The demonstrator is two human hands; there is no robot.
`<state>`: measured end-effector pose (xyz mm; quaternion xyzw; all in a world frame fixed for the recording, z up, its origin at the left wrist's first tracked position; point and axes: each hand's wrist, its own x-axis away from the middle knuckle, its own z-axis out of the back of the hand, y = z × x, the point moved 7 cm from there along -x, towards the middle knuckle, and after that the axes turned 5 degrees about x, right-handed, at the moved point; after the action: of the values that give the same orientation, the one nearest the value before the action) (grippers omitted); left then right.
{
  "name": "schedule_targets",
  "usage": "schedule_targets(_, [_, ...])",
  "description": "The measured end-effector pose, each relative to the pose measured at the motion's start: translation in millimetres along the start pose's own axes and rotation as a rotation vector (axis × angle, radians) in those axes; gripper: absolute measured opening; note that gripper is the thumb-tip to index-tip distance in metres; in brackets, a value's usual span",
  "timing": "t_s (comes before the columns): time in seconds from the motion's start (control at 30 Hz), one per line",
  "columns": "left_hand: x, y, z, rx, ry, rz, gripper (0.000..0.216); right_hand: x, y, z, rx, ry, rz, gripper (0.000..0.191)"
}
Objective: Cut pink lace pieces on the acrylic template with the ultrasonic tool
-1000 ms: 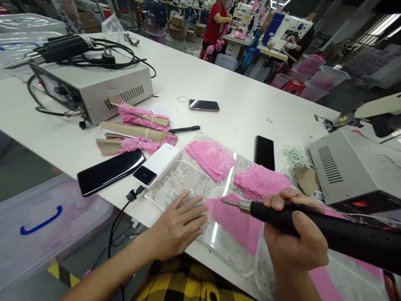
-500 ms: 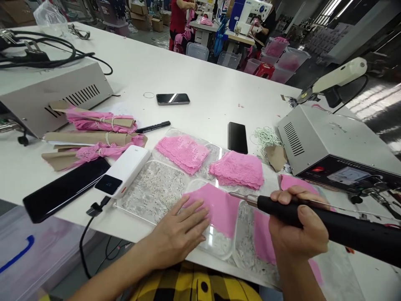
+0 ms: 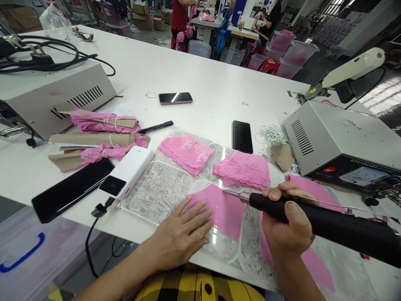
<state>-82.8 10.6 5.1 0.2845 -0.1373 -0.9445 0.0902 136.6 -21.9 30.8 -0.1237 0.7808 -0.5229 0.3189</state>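
Note:
My left hand (image 3: pixel 184 234) lies flat, fingers stretched, over the left edge of a pink fabric piece (image 3: pixel 224 213). Wrapped in my right hand (image 3: pixel 286 221) is a black handheld tool (image 3: pixel 332 221) with a slim metal tip, like an ultrasonic welding pen. Its tip is over the upper part of that fabric; whether it touches, I cannot tell. Beneath lies a clear, patterned sheet (image 3: pixel 153 188) with rounded outlines. Two stacks of pink lace pieces, one on the left (image 3: pixel 186 152) and one on the right (image 3: pixel 242 169), rest beyond the fabric. More pink fabric (image 3: pixel 316 267) sits partly behind my right arm.
A white power bank (image 3: pixel 134 167), a large black phone (image 3: pixel 72 188) and tied pink lace bundles (image 3: pixel 103 121) lie left. Farther back are two phones, one lying crosswise (image 3: pixel 175 98). Grey metal boxes stand left (image 3: pixel 62 96) and right (image 3: pixel 344 138). People work at sewing machines behind.
The tool's tip has shifted left across the pink fabric, with my right hand following. My left hand stays flat in place. The whole view has swung slightly.

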Motion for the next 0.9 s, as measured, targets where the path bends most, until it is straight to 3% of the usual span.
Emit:
schedule_targets(0.3, [4,-1,-5,-0.014,-0.026,0.010,0.026,-3,-3,-3,-0.012,-0.021,0.042,0.010])
schedule_targets(0.6, [3,0,-4,-0.020,-0.039,0.012,0.027,-9,-9,25,-0.017,0.079,0.042,0.012])
schedule_targets(0.9, [2,0,-3,-0.031,-0.035,0.008,0.028,-7,-8,18,0.014,0.028,0.071,0.008])
